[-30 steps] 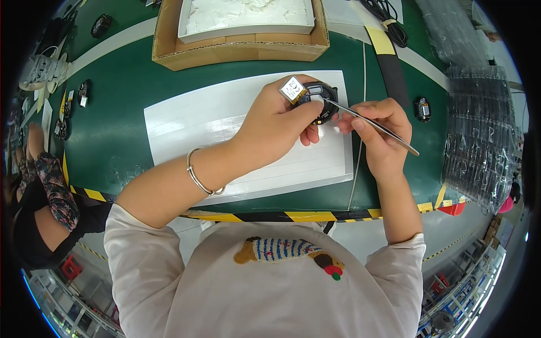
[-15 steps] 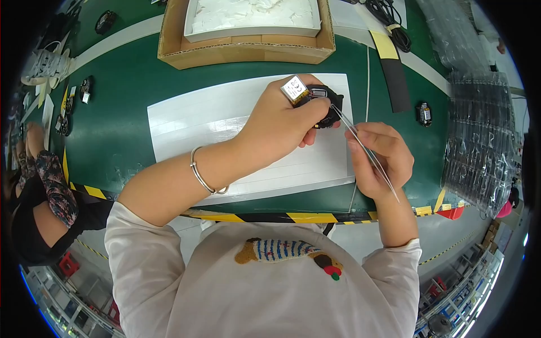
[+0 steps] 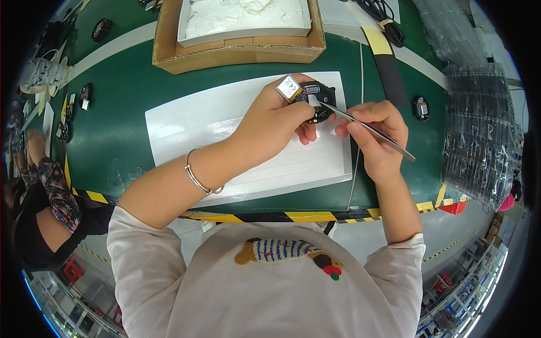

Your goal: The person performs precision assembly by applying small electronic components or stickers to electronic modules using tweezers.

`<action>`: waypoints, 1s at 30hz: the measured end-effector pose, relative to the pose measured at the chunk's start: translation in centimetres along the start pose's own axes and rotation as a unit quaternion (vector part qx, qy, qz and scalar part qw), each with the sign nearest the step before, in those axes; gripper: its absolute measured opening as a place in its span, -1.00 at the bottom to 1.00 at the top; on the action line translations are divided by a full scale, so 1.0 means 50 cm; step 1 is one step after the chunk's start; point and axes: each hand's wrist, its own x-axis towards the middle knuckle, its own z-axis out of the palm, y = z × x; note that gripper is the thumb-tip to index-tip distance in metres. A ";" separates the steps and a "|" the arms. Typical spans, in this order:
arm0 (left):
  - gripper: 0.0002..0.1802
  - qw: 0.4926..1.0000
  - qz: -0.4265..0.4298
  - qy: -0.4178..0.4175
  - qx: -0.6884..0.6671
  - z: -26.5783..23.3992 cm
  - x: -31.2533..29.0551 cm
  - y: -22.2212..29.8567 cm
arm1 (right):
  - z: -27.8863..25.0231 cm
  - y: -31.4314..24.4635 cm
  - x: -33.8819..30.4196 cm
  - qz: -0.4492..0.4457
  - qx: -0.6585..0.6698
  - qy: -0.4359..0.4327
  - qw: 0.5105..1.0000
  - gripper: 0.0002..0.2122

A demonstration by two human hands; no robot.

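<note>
My left hand is closed around a small black device housing, shaped like a watch body, above the white sheet. A flat silver battery sticks up from the housing's left side, by my left index finger. My right hand pinches metal tweezers between thumb and fingers. Their tips reach into the open face of the housing, close to a small whitish piece near my left thumb. What lies under my left fingers is hidden, and I cannot tell whether the tweezers grip that piece.
A cardboard box holding a white tray stands beyond the sheet. One similar black device lies to the right, near stacked clear plastic trays. Several more devices lie at left, where another person's arm rests.
My right hand has turned the tweezers to a flatter angle and brought their tips further left into the housing. Both hands keep their hold, and the view has shifted slightly.
</note>
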 end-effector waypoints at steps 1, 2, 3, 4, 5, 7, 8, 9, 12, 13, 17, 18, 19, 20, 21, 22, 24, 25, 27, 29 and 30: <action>-0.73 1.000 0.001 0.001 0.000 -0.003 0.000 -0.001 | -0.002 0.002 0.000 -0.003 0.003 -0.007 1.000 -0.87; -0.71 1.000 -0.002 -0.008 -0.017 -0.006 0.001 -0.002 | -0.002 0.004 0.000 -0.007 0.006 -0.013 1.000 -0.87; -0.70 0.999 -0.005 -0.016 -0.034 -0.008 0.001 -0.002 | -0.002 0.003 0.000 -0.007 0.006 -0.015 1.000 -0.87; -0.70 0.999 -0.005 -0.016 -0.034 -0.009 0.000 -0.001 | -0.001 0.003 -0.002 -0.013 -0.008 -0.012 1.000 -0.87; -0.69 0.998 -0.018 -0.010 -0.052 -0.008 0.000 0.000 | 0.000 0.002 -0.002 -0.019 -0.022 -0.009 1.000 -0.87; -0.68 0.997 -0.030 -0.003 -0.069 -0.010 0.000 0.000 | 0.006 -0.003 0.001 -0.005 -0.026 -0.004 1.000 -0.87; -0.67 0.998 -0.028 -0.013 -0.060 -0.013 0.002 -0.004 | 0.008 -0.005 0.002 0.009 -0.031 0.001 0.999 -0.86; -0.66 0.998 -0.026 -0.023 -0.051 -0.015 0.002 -0.005 | 0.008 -0.002 0.003 0.009 -0.032 0.001 0.999 -0.86; -0.66 0.997 -0.029 -0.010 -0.073 -0.010 0.002 0.001 | 0.000 0.002 0.006 0.009 0.031 -0.004 0.999 -0.87; -0.66 0.997 -0.027 -0.011 -0.072 -0.011 0.004 0.004 | -0.004 -0.003 0.009 0.019 0.081 0.002 0.996 -0.88; -0.65 0.998 -0.027 -0.035 -0.050 -0.017 0.005 0.007 | -0.011 -0.029 0.055 0.012 0.090 0.055 0.994 -0.90; -0.65 0.998 -0.028 -0.035 -0.039 -0.019 0.001 0.008 | -0.005 -0.040 0.077 0.021 0.082 0.073 0.994 -0.90; -0.67 0.998 -0.034 -0.031 -0.038 -0.015 0.000 0.012 | 0.004 -0.060 0.106 0.019 0.058 0.086 0.994 -0.90; -0.67 0.998 -0.029 -0.033 -0.036 -0.016 0.000 0.013 | 0.018 -0.070 0.137 0.017 0.037 0.099 0.994 -0.89; -0.67 0.998 -0.041 -0.040 -0.038 -0.019 -0.001 0.013 | 0.031 -0.066 0.172 -0.010 0.024 0.082 0.996 -0.88; -0.67 0.997 -0.052 -0.048 -0.040 -0.020 0.000 0.015 | 0.043 -0.062 0.204 -0.003 -0.009 0.064 0.998 -0.87; -0.66 0.995 -0.057 -0.073 -0.037 -0.014 0.010 0.011 | 0.048 -0.040 0.256 0.009 -0.132 0.033 0.991 -0.85; -0.66 0.995 -0.059 -0.075 -0.033 -0.018 0.009 0.010 | 0.060 -0.027 0.266 -0.031 -0.179 0.034 0.983 -0.85; -0.67 0.994 -0.054 -0.090 -0.020 -0.021 0.012 0.006 | 0.063 -0.018 0.272 -0.064 -0.236 0.038 0.969 -0.85; -0.67 0.994 -0.046 -0.101 -0.011 -0.022 0.009 0.003 | 0.058 -0.024 0.258 -0.037 -0.212 0.050 0.975 -0.86; -0.67 0.994 -0.044 -0.098 -0.011 -0.025 0.010 0.003 | 0.058 -0.025 0.253 -0.039 -0.211 0.046 0.976 -0.86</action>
